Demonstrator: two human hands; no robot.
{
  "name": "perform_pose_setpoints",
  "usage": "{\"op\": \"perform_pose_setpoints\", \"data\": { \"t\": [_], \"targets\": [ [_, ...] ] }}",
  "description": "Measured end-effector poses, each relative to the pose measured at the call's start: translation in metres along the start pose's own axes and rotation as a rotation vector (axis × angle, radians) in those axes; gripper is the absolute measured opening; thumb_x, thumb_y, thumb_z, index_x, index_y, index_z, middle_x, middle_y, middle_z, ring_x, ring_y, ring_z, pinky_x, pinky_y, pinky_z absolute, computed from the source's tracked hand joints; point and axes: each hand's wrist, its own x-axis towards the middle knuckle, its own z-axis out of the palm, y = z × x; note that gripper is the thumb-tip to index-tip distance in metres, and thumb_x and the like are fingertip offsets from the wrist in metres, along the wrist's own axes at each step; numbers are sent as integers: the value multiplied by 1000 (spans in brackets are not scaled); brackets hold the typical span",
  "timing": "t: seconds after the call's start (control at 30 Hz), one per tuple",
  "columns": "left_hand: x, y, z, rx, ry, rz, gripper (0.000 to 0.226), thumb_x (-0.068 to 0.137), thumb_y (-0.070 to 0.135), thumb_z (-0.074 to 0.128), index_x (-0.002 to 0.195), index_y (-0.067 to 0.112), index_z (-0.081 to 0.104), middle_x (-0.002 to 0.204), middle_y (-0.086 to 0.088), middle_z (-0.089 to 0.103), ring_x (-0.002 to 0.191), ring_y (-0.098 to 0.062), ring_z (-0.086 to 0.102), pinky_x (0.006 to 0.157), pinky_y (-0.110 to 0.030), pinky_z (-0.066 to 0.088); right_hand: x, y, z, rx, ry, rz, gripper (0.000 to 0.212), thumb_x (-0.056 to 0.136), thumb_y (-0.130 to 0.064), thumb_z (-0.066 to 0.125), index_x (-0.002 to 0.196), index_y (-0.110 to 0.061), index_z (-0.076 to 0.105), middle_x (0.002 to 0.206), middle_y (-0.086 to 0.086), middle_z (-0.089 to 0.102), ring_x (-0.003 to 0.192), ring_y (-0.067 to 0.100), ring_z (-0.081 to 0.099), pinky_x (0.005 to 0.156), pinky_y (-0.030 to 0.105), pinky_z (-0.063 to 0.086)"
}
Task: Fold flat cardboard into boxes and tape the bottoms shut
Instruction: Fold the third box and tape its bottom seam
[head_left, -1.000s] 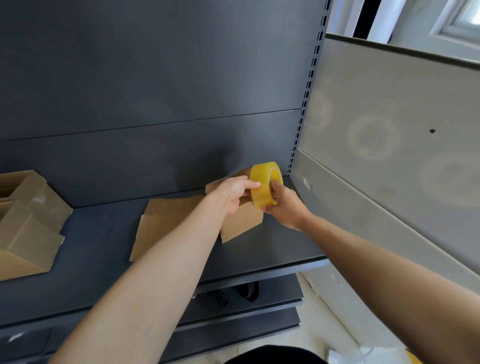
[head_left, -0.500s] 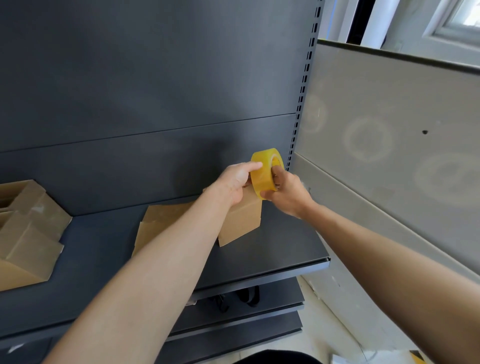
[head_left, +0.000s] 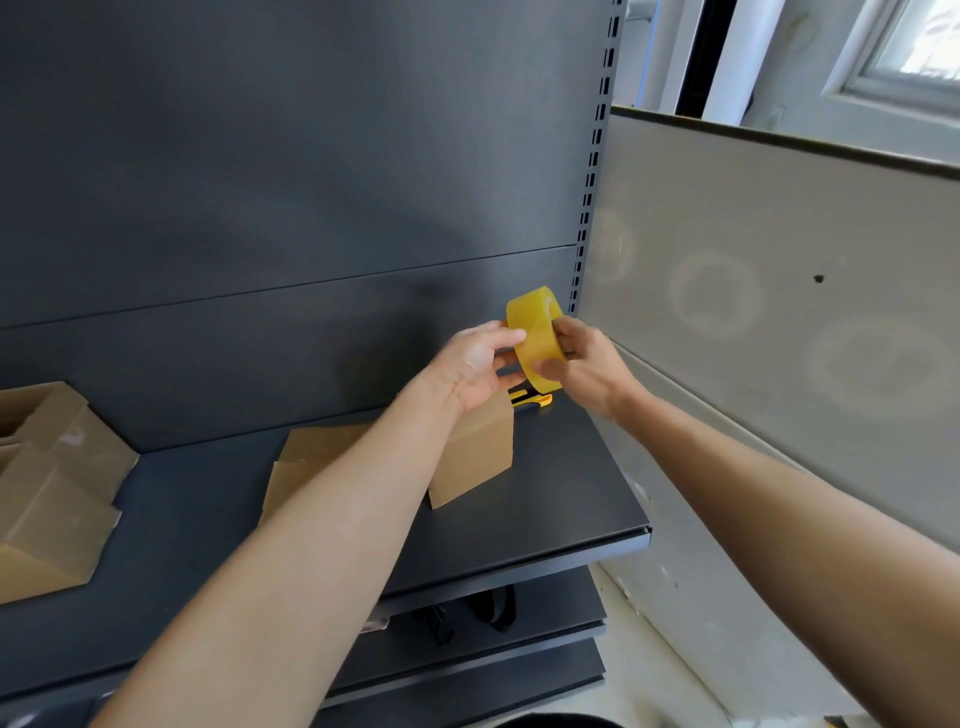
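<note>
While both hands meet above the dark grey metal shelf (head_left: 545, 514), the translucent yellow roll of packing tape (head_left: 535, 338) is held upright in the air between them. The right hand (head_left: 584, 366) has its grip closed on the roll from 3 o'clock, thumb on the face, fingers wrapped round the rim. The left hand (head_left: 475, 364) touches the roll's 9 o'clock edge with fingertips and thumb, pinching at the tape's surface. Directly at 6 o'clock under the hands stands a small folded brown cardboard box (head_left: 475, 454), partly hidden by the left forearm, well inside the shelf's front edge. A flat brown cardboard sheet (head_left: 311, 460) lies at its 9 o'clock. A yellow-and-black cutter (head_left: 532, 401) lies behind the box near the back panel. Several made-up brown cardboard boxes (head_left: 52, 488) crowd the shelf's far left. Bare shelf lies open between them and the flat sheet, and along the front lip.
</note>
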Motion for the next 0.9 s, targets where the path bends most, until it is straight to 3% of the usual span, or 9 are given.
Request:
{"op": "perform_pose_setpoints", "data": {
  "t": [0.07, 0.13, 0.23, 0.3, 0.43, 0.57, 0.67, 0.77, 0.9],
  "targets": [
    [-1, 1, 3, -12, 5, 13, 13, 94, 2, 48, 96, 6, 60, 90, -10, 63, 81, -23, 62, 70, -36, 53, 1, -1, -3, 22, -2, 1, 34, 80, -8, 64, 108, 7, 53, 106, 27, 62, 99, 43, 59, 86, 56, 50],
    [-3, 3, 9, 7, 46, 56, 17, 93, -1, 49, 106, 5, 59, 91, -11, 61, 81, -24, 62, 70, -37, 53, -1, -3, -5, 19, 7, -6, 38, 76, -16, 64, 105, 6, 54, 103, 28, 62, 93, 41, 60, 84, 54, 50],
    [-1, -1, 14, 355, 241, 290, 35, 89, -1, 58, 121, 14, 60, 103, -8, 54, 93, -25, 60, 83, -39, 54, 0, -4, -7, 0, 34, 7, 41, 70, -27, 61, 92, 5, 51, 87, 27, 58, 72, 28, 51, 68, 46, 48],
    [0, -5, 15, 594, 339, 484, 28, 86, 1, 63, 113, 8, 68, 104, -5, 53, 93, -22, 58, 88, -34, 52, -1, -4, -8, -38, 50, -4, 25, 77, -20, 63, 79, -2, 45, 73, 14, 47, 68, 24, 43, 61, 38, 39],
    [-5, -7, 17, 734, 427, 658, 16, 85, 2, 66, 98, 0, 74, 94, -6, 62, 83, -13, 56, 72, -16, 44, 1, -3, -10, -101, 72, -63, 25, 84, -11, 60, 74, -10, 38, 67, 3, 37, 64, 21, 35, 58, 34, 32],
    [-7, -6, 16, 862, 473, 672, 13, 89, 8, 62, 95, 2, 72, 95, -9, 67, 85, -14, 56, 73, -22, 42, 1, -5, -10, -177, 60, -101, 19, 84, -10, 59, 79, -7, 41, 68, 3, 36, 64, 20, 34, 58, 32, 30],
    [-10, -3, 15, 958, 448, 666, 14, 91, 8, 57, 94, 2, 70, 95, -9, 68, 86, -17, 58, 73, -28, 48, -2, -5, -9, -216, 44, -101, 26, 85, -10, 59, 74, -14, 36, 67, -1, 34, 60, 16, 34, 53, 30, 28],
    [-11, 2, 16, 1091, 408, 633, 16, 91, 7, 51, 91, 2, 66, 94, -10, 65, 85, -20, 58, 68, -27, 46, -2, -5, -9, -254, 45, -99, 33, 86, -11, 58, 68, -21, 32, 67, -2, 35, 57, 13, 33, 50, 27, 26],
    [-11, 8, 19, 1218, 390, 563, 10, 89, 7, 51, 90, 4, 60, 93, -8, 58, 82, -19, 52, 66, -28, 42, -4, -6, -7, -255, 43, -95, 30, 86, -14, 60, 70, -18, 35, 66, -2, 36, 57, 14, 34, 49, 26, 27]
  ]
}}
